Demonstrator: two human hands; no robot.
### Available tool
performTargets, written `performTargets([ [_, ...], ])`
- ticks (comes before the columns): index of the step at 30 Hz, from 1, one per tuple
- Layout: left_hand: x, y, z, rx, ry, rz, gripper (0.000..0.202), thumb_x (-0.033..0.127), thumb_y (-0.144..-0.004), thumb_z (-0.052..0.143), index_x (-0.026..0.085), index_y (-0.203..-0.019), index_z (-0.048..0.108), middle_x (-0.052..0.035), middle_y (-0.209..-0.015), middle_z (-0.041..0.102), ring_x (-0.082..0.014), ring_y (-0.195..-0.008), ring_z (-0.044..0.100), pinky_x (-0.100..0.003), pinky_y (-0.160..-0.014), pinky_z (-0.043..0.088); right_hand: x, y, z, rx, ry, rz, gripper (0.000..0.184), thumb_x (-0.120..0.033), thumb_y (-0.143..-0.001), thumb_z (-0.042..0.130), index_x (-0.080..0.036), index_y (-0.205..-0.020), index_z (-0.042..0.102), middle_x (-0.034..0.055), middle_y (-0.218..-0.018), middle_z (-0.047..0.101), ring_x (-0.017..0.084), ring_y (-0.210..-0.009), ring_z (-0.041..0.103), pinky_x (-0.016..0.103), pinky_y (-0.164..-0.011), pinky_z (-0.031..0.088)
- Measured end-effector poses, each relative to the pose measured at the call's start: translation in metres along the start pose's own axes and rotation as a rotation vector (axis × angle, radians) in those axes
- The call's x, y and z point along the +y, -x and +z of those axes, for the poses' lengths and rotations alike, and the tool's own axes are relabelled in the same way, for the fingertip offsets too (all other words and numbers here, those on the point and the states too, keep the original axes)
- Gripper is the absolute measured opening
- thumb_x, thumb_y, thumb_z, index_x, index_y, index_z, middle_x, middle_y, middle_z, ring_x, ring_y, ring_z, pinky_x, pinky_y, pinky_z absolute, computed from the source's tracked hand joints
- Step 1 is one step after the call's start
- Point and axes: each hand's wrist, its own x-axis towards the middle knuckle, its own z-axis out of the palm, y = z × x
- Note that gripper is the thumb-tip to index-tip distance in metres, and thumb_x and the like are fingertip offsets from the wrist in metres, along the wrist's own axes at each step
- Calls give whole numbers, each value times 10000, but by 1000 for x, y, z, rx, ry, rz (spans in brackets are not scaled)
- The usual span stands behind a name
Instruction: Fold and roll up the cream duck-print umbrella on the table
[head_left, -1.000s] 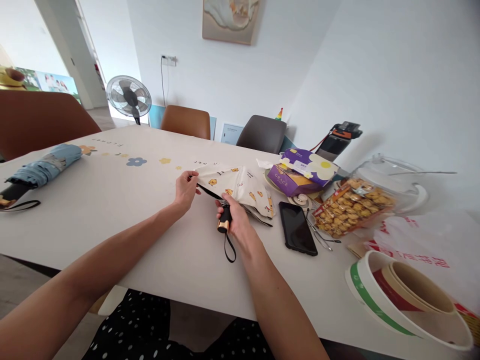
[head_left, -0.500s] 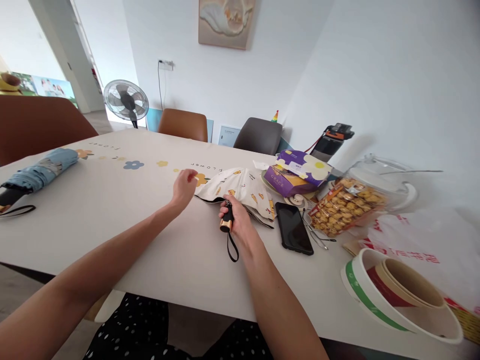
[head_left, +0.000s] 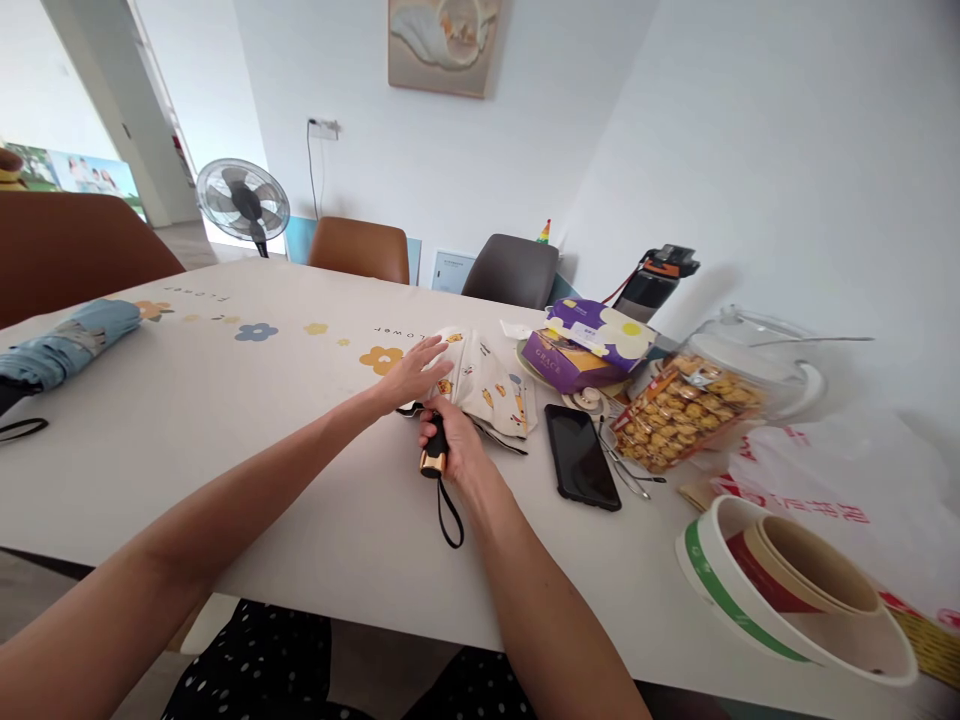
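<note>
A cream folding umbrella (head_left: 487, 385) with small orange and yellow prints lies on the table, its canopy loose and partly gathered. Its black handle with a gold end points toward me, and a black wrist strap hangs from it. My right hand (head_left: 454, 440) is wrapped around that handle. With fingers stretched out, my left hand (head_left: 412, 377) lies flat against the left side of the canopy. Part of the cloth under both hands is hidden. At the far left of the table is a rolled light-blue umbrella (head_left: 79, 340) with a dark handle and strap.
Right of the cream umbrella lie a black phone (head_left: 581, 455) and eyeglasses (head_left: 626, 465). Behind them are a purple box (head_left: 577, 360), a bottle (head_left: 652, 285) and a snack jar (head_left: 690, 410). A white paper tub (head_left: 795, 590) and plastic bag (head_left: 817, 490) occupy the right side.
My left hand has moved right, from a loose curl beside the umbrella to fingers outstretched on its canopy. The canopy's left side has been drawn in. My right hand still grips the handle.
</note>
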Motion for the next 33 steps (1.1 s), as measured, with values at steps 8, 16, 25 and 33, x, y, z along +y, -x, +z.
performTargets([
  [8, -15, 0, 10, -2, 416, -377, 508, 532, -657, 616, 195, -1028, 533, -105, -1117, 592, -262, -1063, 521, -323, -834, 435, 10, 10, 7, -148, -11, 73, 94, -144, -628, 517, -166, -629, 425, -75, -535, 394, 19, -363, 306, 163, -331, 318],
  [16, -5, -1, 4, -168, 996, -678, 353, 435, -635, 659, 126, -789, 586, -107, -692, 664, -226, -666, 637, -306, -631, 517, 13, 12, 8, -238, 10, 89, 111, -171, -657, 525, -173, -633, 417, -79, -528, 401, 26, -356, 305, 173, -330, 329],
  [25, -6, -2, -6, -263, 1301, -767, 327, 371, -628, 660, 123, -834, 606, -92, -680, 678, -241, -623, 652, -335, -603, 545, 17, 13, 9, -266, 146, -1, 266, -324, -669, 649, -163, -839, 524, -5, -678, 573, 68, -420, 455, 235, -401, 442],
  [33, -6, -4, -6, -217, 1333, -665, 338, 321, -664, 644, 105, -920, 600, -92, -703, 682, -237, -665, 661, -344, -687, 551, 15, 7, 4, -247, 179, 29, 228, -308, -664, 641, -186, -741, 463, -74, -537, 441, 48, -340, 352, 204, -318, 349],
])
